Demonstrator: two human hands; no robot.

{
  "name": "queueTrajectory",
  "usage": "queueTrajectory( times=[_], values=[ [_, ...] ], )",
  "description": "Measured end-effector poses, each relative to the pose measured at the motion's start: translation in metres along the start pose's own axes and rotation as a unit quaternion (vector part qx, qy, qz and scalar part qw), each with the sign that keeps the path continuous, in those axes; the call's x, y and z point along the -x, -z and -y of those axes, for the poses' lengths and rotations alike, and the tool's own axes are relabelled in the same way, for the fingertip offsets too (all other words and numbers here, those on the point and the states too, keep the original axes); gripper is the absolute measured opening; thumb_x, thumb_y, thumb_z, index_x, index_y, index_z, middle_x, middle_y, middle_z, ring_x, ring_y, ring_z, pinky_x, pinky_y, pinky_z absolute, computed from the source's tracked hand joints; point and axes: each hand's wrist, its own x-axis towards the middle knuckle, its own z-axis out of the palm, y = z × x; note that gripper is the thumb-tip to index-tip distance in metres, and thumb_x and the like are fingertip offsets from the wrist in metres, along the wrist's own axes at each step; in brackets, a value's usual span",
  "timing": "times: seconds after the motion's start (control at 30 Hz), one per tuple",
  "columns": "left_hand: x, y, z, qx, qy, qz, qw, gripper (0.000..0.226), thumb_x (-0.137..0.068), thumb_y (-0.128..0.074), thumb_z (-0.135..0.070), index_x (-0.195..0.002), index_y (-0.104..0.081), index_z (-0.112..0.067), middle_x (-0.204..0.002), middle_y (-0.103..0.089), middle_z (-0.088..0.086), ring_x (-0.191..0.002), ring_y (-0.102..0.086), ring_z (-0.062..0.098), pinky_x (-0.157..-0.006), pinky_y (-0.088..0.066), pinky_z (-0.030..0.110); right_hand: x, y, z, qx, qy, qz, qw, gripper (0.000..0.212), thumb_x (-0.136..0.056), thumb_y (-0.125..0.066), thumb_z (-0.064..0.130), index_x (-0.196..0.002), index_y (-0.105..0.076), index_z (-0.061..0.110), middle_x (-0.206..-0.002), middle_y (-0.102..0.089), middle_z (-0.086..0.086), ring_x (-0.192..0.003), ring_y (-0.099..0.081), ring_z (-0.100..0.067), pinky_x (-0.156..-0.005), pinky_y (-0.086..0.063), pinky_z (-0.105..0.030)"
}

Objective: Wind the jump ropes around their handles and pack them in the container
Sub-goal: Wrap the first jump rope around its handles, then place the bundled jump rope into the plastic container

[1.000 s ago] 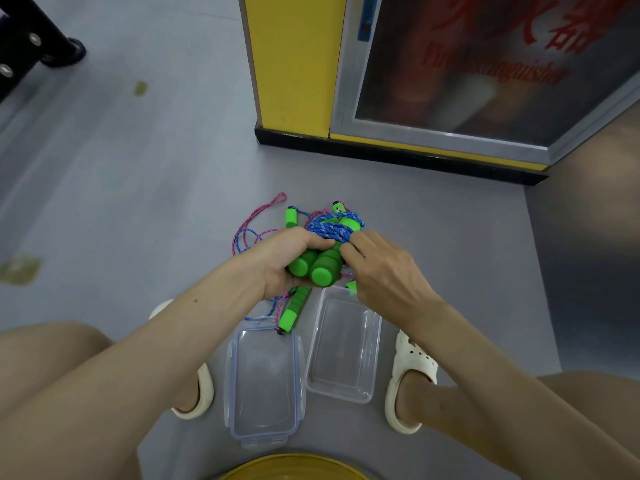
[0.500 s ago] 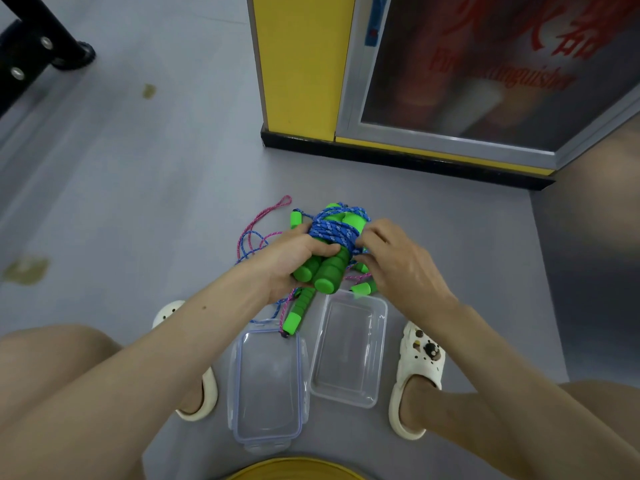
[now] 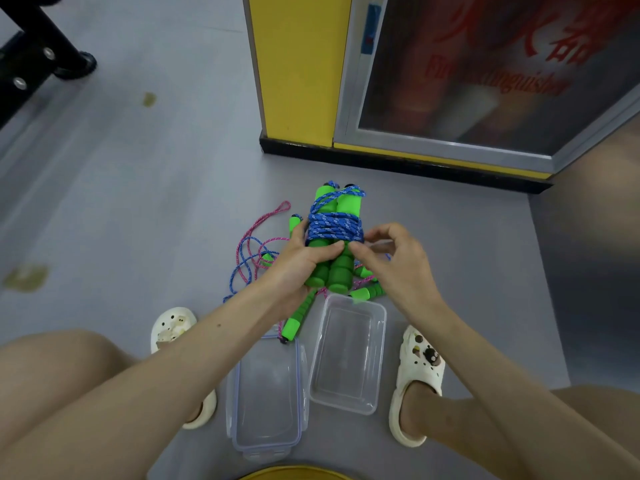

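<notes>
At the floor's far left corner stands a black metal frame [image 3: 38,60], with pale stains [image 3: 26,277] on the grey floor [image 3: 138,188] nearer by. A cream clog [image 3: 171,325] sits to the left, and beyond it loose pink and blue ropes [image 3: 251,247] lie tangled on the floor. The left hand [image 3: 299,268] grips a pair of green foam handles [image 3: 330,271] held above the floor, thumb across their front. A blue rope [image 3: 334,228] is wound tightly round the middle of the handles. Below, a spare green handle [image 3: 298,315] lies with its tip at the far edge of a clear lid [image 3: 266,393]. Just beside the lid on the right sits the clear container [image 3: 379,358], and more green handles [image 3: 367,292] lie at its far edge. The right hand [image 3: 393,268], fingers curled, pinches the blue rope at the winding's right side. A second clog [image 3: 419,375] follows. At the back right, a yellow cabinet [image 3: 294,71] has a glass door with blurred red Chinese characters, and "Fire…tinguisher" is partly readable.
</notes>
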Motion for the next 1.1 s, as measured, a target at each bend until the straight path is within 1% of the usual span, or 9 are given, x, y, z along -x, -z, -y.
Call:
queueTrajectory(
  times=[0.13,0.27,0.33,0.57,0.73,0.8,0.9,0.97,1.1],
  values=[
    [0.002,-0.001,0.006,-0.029,0.021,0.009,0.999,0.051,-0.085,-0.063,0.004,-0.132,-0.047,-0.009,-0.11,-0.069,0.012,-0.083,-0.07,0.019,-0.063,-0.058,0.028,-0.001,0.004,-0.003,0.071,0.019,-0.002,0.997,0.009,-0.084,-0.067,0.006,-0.081,-0.06,0.01,-0.077,-0.061,0.004,-0.073,-0.058,-0.004,-0.066,-0.048,-0.015],
    [0.003,-0.002,0.005,-0.036,-0.008,-0.003,0.999,0.046,-0.087,-0.061,0.004,-0.129,-0.048,-0.008,-0.106,-0.069,0.011,-0.082,-0.071,0.019,-0.061,-0.057,0.027,0.002,0.012,0.005,-0.131,-0.118,0.087,0.98,0.015,-0.086,-0.068,0.022,-0.084,-0.063,0.008,-0.079,-0.068,-0.008,-0.071,-0.066,-0.017,-0.073,-0.056,-0.033],
    [0.009,-0.006,0.007,-0.067,-0.025,0.007,0.997,0.048,-0.087,-0.061,0.004,-0.13,-0.045,-0.01,-0.11,-0.068,0.011,-0.086,-0.07,0.019,-0.065,-0.057,0.026,0.005,0.014,0.003,-0.129,-0.135,0.085,0.979,0.023,-0.085,-0.068,0.029,-0.084,-0.063,0.007,-0.074,-0.068,-0.01,-0.062,-0.066,-0.017,-0.065,-0.057,-0.029],
    [0.027,-0.015,0.018,-0.095,0.027,0.026,0.995,0.041,-0.09,-0.06,-0.003,-0.127,-0.048,-0.017,-0.112,-0.069,0.01,-0.084,-0.07,0.019,-0.062,-0.058,0.028,0.02,0.027,-0.011,-0.175,-0.144,0.12,0.967,0.02,-0.079,-0.069,-0.006,-0.082,-0.053,0.005,-0.069,-0.062,-0.011,-0.047,-0.062,-0.007,-0.052,-0.054,-0.018],
    [0.016,-0.018,0.039,-0.191,0.054,-0.02,0.98,0.039,-0.087,-0.06,0.006,-0.124,-0.056,-0.007,-0.093,-0.07,0.008,-0.072,-0.068,0.017,-0.056,-0.056,0.024,0.029,0.042,-0.033,0.013,-0.167,0.23,0.959,0.019,-0.082,-0.066,-0.003,-0.08,-0.058,0.013,-0.07,-0.06,-0.003,-0.056,-0.058,-0.01,-0.058,-0.049,-0.021],
    [0.009,-0.018,0.052,-0.221,0.086,-0.047,0.97,0.037,-0.087,-0.061,0.005,-0.122,-0.057,-0.004,-0.093,-0.069,0.01,-0.073,-0.066,0.02,-0.057,-0.055,0.026,0.033,0.044,-0.048,0.071,-0.179,0.236,0.953,0.01,-0.085,-0.063,0.003,-0.093,-0.061,0.01,-0.07,-0.058,-0.002,-0.059,-0.056,-0.011,-0.058,-0.046,-0.023],
    [-0.003,-0.018,0.077,-0.259,0.129,-0.083,0.954,0.033,-0.087,-0.061,0.004,-0.119,-0.058,-0.001,-0.085,-0.066,0.011,-0.068,-0.063,0.022,-0.055,-0.053,0.028,0.043,0.047,-0.074,0.124,-0.216,0.212,0.945,0.02,-0.089,-0.056,0.008,-0.108,-0.061,0.002,-0.071,-0.058,-0.007,-0.058,-0.055,-0.012,-0.054,-0.043,-0.023],
    [-0.013,-0.017,0.098,-0.263,0.139,-0.099,0.95,0.032,-0.086,-0.06,0.004,-0.118,-0.057,0.001,-0.082,-0.064,0.012,-0.067,-0.061,0.023,-0.058,-0.053,0.03,0.048,0.048,-0.088,0.147,-0.245,0.21,0.935,0.022,-0.09,-0.053,0.009,-0.108,-0.061,0.0,-0.076,-0.06,-0.012,-0.06,-0.056,-0.017,-0.052,-0.043,-0.024],
    [-0.035,-0.009,0.149,-0.235,0.146,-0.112,0.954,0.03,-0.086,-0.057,0.006,-0.115,-0.057,0.001,-0.088,-0.063,0.015,-0.072,-0.061,0.025,-0.069,-0.052,0.034,0.043,0.043,-0.11,0.186,-0.268,0.226,0.918,0.014,-0.09,-0.05,0.01,-0.097,-0.061,0.007,-0.065,-0.058,-0.008,-0.062,-0.058,-0.021,-0.05,-0.044,-0.024]
  ],
)
